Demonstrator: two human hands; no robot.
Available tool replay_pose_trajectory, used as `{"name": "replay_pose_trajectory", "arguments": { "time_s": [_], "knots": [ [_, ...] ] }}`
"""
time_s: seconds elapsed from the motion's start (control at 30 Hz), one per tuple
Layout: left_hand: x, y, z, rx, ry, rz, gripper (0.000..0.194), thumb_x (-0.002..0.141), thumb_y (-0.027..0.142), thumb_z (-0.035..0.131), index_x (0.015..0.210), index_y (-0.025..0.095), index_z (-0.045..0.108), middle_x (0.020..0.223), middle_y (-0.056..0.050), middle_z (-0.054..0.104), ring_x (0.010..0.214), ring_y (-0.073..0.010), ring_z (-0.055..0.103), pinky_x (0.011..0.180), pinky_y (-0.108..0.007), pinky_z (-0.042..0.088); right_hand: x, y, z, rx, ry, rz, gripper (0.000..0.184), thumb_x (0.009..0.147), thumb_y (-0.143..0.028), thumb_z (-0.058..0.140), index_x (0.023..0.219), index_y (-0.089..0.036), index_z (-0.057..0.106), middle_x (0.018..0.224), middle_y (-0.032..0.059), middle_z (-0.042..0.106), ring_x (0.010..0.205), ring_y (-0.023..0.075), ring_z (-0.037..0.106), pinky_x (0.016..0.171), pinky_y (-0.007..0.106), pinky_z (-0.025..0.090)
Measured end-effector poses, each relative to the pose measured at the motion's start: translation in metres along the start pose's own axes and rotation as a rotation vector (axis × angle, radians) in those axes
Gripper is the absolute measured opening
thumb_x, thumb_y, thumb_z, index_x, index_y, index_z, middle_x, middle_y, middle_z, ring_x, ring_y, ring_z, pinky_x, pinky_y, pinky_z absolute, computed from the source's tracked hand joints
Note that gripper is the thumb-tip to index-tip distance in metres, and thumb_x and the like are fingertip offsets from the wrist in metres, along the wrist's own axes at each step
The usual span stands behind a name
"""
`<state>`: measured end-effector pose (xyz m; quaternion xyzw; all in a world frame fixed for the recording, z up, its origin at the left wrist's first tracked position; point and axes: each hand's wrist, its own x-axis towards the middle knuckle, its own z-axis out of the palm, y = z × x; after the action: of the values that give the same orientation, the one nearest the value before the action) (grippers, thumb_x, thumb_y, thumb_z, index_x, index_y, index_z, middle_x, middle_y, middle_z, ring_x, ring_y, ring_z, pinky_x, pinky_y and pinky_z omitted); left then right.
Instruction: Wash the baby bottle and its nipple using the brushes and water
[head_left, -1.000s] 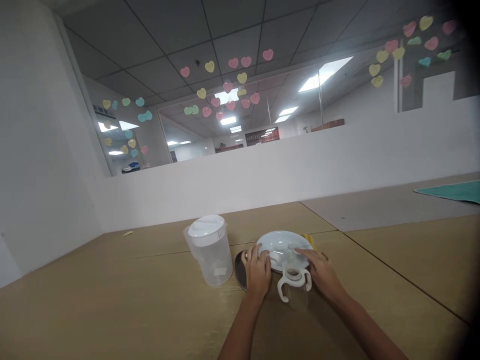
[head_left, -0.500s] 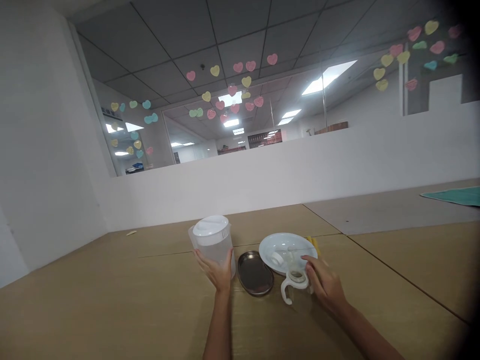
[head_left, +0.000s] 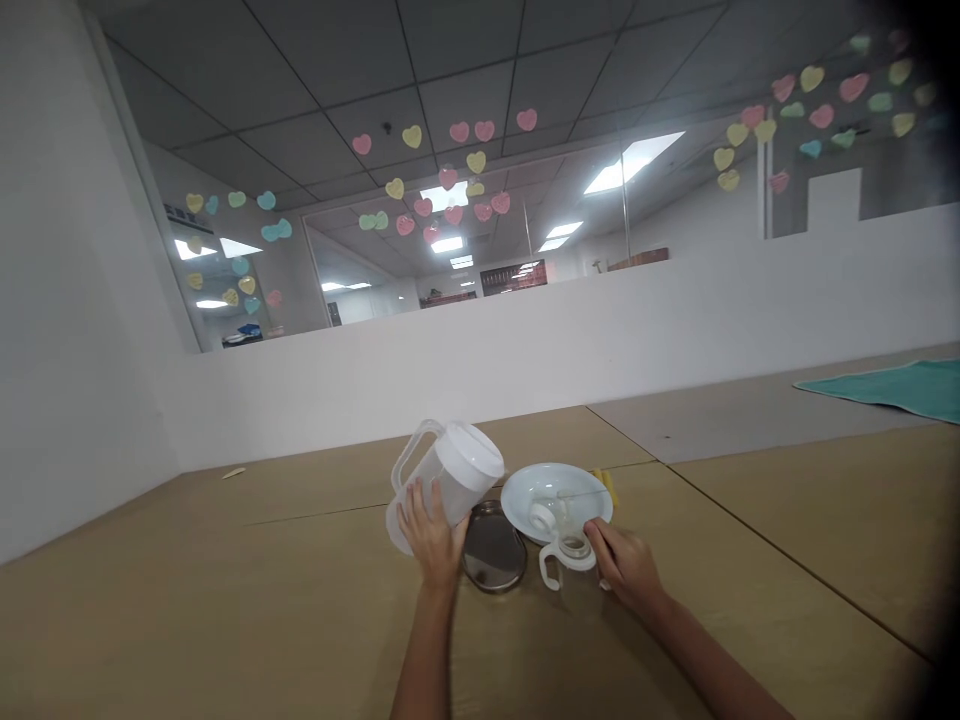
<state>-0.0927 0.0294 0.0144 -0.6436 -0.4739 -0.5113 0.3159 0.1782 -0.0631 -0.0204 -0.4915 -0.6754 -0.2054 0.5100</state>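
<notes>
My left hand (head_left: 431, 540) is closed around the body of a translucent white pitcher (head_left: 454, 480). The pitcher leans to the right, its white lid towards the bowl and its handle up on the left. A clear bottle (head_left: 576, 545) with a white two-handled collar stands upright without a lid. My right hand (head_left: 626, 560) is closed at the right side of its collar; the far fingers are hidden. Just behind the bottle, a pale bowl (head_left: 517, 490) holds a white ring-shaped part (head_left: 541, 515) and a clear piece I cannot make out.
Between pitcher and bottle lies a shiny oval metal tray (head_left: 493, 560). Something yellow (head_left: 606, 485) shows behind the bowl's right side. A teal cloth (head_left: 892, 385) lies far right on the table (head_left: 262, 600). A white wall (head_left: 375, 370) with a window above bounds the back.
The pitcher has gone from nearly upright to tilted right, over the tray's far end. My right hand has closed at the bottle's collar. The view has shifted slightly.
</notes>
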Motion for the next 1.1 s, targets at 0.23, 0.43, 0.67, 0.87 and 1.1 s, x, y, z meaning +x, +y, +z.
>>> {"name": "replay_pose_trajectory", "arguments": {
  "time_s": [0.23,0.43,0.67,0.87,1.1],
  "knots": [
    [0.001,0.009,-0.001,0.063,-0.159,0.263,0.057,0.075,0.026,0.061,0.13,0.026,0.044,0.139,-0.012,0.039,0.132,-0.0306,0.029,0.107,-0.056,0.019,0.004,0.0,-0.003,0.001,0.0,0.014,0.037,0.092,-0.026,0.033,0.058,-0.019,0.047,0.047,-0.0028,0.048,0.044,0.0082,0.047,0.048,0.02,0.03],
    [0.003,0.009,-0.001,0.06,-0.106,0.221,0.056,0.078,0.034,0.059,0.13,0.023,0.045,0.14,-0.015,0.037,0.132,-0.0325,0.028,0.106,-0.057,0.02,0.004,-0.001,-0.003,0.022,0.005,0.031,0.037,0.092,-0.023,0.034,0.057,-0.019,0.046,0.046,-0.0029,0.048,0.044,0.0079,0.045,0.049,0.02,0.03],
    [0.007,0.009,-0.004,0.063,-0.089,0.224,0.053,0.079,0.037,0.058,0.129,0.022,0.047,0.138,-0.016,0.039,0.132,-0.0326,0.027,0.106,-0.057,0.019,0.003,-0.001,-0.003,-0.023,0.051,0.009,0.037,0.091,-0.023,0.035,0.056,-0.019,0.046,0.046,-0.003,0.046,0.044,0.0082,0.044,0.05,0.021,0.03],
    [0.007,0.011,-0.004,0.023,-0.09,0.18,0.055,0.077,0.037,0.059,0.128,0.02,0.046,0.138,-0.017,0.039,0.131,-0.0323,0.029,0.106,-0.056,0.019,0.003,-0.001,-0.002,-0.03,0.078,-0.011,0.037,0.091,-0.023,0.036,0.056,-0.018,0.047,0.046,-0.0029,0.046,0.043,0.0077,0.043,0.05,0.02,0.03],
    [0.017,0.025,-0.011,-0.035,-0.009,-0.1,0.083,0.07,0.051,0.063,0.137,0.015,0.031,0.137,-0.02,0.036,0.127,-0.0355,0.033,0.102,-0.055,0.027,0.003,0.0,0.0,-0.023,0.075,-0.018,0.037,0.091,-0.022,0.035,0.056,-0.018,0.047,0.046,-0.003,0.046,0.044,0.0078,0.044,0.049,0.02,0.029]
  ]
}}
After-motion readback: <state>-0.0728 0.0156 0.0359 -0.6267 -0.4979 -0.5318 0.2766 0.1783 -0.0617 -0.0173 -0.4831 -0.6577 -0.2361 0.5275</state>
